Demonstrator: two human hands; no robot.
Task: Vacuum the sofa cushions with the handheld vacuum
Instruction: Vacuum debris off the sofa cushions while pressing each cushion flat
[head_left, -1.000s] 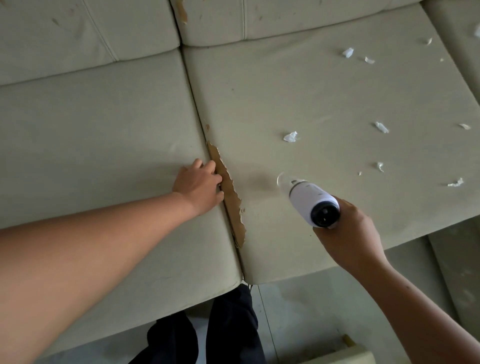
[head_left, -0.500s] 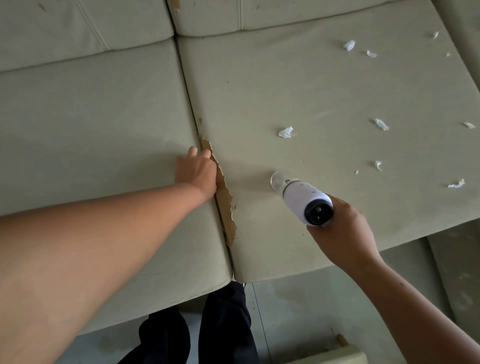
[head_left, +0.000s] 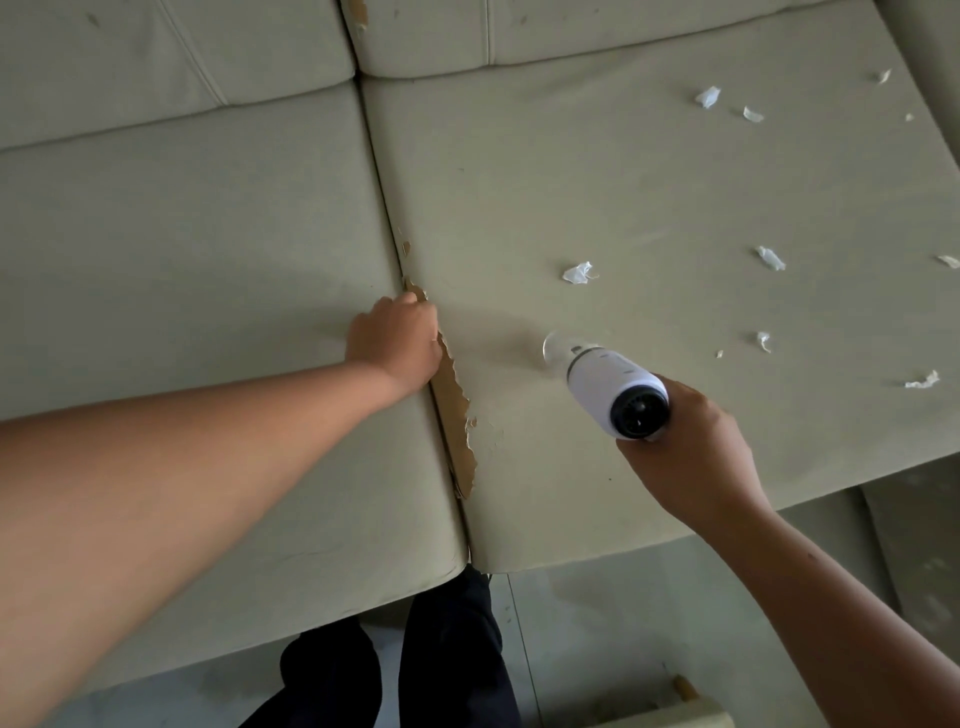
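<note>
Left hand (head_left: 395, 338) had slid onto the torn seam (head_left: 452, 400), its grip hidden; right hand (head_left: 691, 457) clamped the vacuum (head_left: 613, 384), edging toward that seam, probably cleaned next.

Pale beige sofa cushions (head_left: 623, 182), white paper scraps (head_left: 578, 272), a white vacuum (head_left: 610, 382) with black rear, brown torn patch (head_left: 453, 402).

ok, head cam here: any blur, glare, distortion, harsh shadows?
Head view: wide-angle bowing of the cushion edges; dim, even light, no glare; soft shadow on the right seat cushion between left hand and handheld vacuum; clear nozzle faintly smeared, paper scraps sharp.
</note>
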